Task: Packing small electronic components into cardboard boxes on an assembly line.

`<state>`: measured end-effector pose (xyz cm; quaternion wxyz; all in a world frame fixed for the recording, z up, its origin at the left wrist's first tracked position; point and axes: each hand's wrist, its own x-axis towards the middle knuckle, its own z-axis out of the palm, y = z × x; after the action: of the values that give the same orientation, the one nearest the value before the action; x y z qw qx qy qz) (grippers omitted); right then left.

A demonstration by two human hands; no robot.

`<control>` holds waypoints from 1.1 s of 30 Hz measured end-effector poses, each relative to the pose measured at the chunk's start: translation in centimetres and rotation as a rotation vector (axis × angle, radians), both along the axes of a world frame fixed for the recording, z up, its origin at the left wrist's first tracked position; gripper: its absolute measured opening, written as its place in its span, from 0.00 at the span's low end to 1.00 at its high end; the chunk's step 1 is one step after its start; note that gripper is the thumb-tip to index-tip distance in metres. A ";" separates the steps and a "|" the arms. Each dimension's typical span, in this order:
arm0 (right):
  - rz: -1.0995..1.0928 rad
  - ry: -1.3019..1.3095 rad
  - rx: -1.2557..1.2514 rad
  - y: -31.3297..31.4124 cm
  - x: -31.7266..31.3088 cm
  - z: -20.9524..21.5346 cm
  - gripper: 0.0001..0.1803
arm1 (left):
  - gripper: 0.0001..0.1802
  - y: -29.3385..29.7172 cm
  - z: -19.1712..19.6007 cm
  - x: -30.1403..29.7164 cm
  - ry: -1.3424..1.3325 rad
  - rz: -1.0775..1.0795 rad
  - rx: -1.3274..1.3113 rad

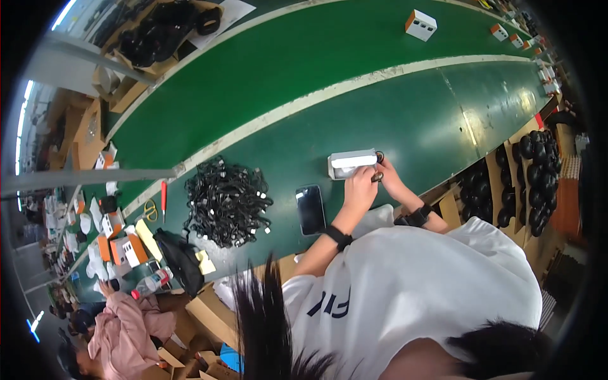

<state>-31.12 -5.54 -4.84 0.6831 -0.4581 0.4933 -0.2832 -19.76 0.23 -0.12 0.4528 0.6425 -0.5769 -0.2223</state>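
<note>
A small open white box rests on the green bench in front of me, its pale flap raised along the far side. My left hand is closed at the box's near edge, its fingertips at the opening. Beside the box's right end, my right hand curls around a small dark looped piece, too small to name surely. Another dark bit shows between the two hands. A black phone lies left of my left forearm. Further left sits a large heap of black cables with light plugs.
A green conveyor belt runs beyond a pale rail, carrying a white and orange box. To the left are a red screwdriver, yellow scissors, a black bag and a bottle. A co-worker in pink sits at lower left.
</note>
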 end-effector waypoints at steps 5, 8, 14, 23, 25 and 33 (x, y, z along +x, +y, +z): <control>0.047 0.287 -0.452 0.0 -3.1 1.1 0.10 | 0.07 2.1 1.7 -0.3 0.111 -0.035 0.152; -0.047 0.011 -0.296 1.6 -2.4 3.9 0.09 | 0.11 4.7 1.1 0.7 0.141 -0.002 0.076; 0.494 0.320 -0.578 3.1 -3.2 6.8 0.15 | 0.24 4.9 -0.6 -0.1 -0.073 0.185 -0.101; 0.565 0.173 -0.672 -1.4 0.5 5.6 0.19 | 0.19 1.6 -2.9 -0.9 0.049 0.235 0.076; 0.624 0.246 -0.774 -2.0 0.2 4.8 0.19 | 0.16 1.9 -2.0 -1.1 -0.169 0.226 0.024; 0.825 0.354 -0.873 -3.0 0.1 4.5 0.19 | 0.11 3.3 -1.9 -0.7 -0.077 0.062 -0.053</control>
<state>-31.00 -8.55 -0.33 0.3940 -0.8877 0.2202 -0.0913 -20.50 3.55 -2.07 0.4536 0.6560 -0.5794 -0.1678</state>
